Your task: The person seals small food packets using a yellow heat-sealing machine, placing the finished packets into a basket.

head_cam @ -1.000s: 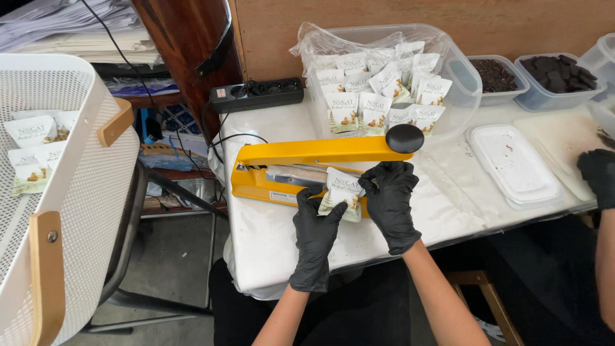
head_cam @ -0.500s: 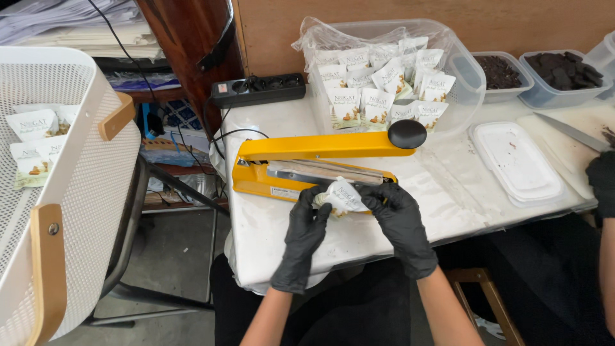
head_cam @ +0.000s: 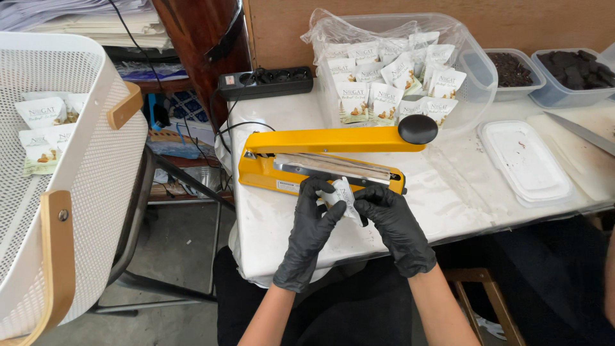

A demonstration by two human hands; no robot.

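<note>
Both of my hands wear black gloves and hold one small white snack pouch (head_cam: 339,194) between them, just in front of a yellow impulse heat sealer (head_cam: 323,156). My left hand (head_cam: 309,230) grips the pouch's left side and my right hand (head_cam: 394,225) pinches its right side. The sealer's arm is raised, its black knob (head_cam: 418,129) at the right end. The sealer stands on a table covered in white plastic (head_cam: 275,224).
A clear plastic tub (head_cam: 477,77) behind the sealer holds several filled white pouches. A white mesh basket (head_cam: 70,192) at left holds a few pouches. A black power strip (head_cam: 266,82), a white lid (head_cam: 525,160), two tubs of dark pieces (head_cam: 573,74) and a knife blade (head_cam: 580,131) are around.
The pouch has come out from the sealer toward me. My hands drew back from the sealer bar and now hold the pouch together over the table's front.
</note>
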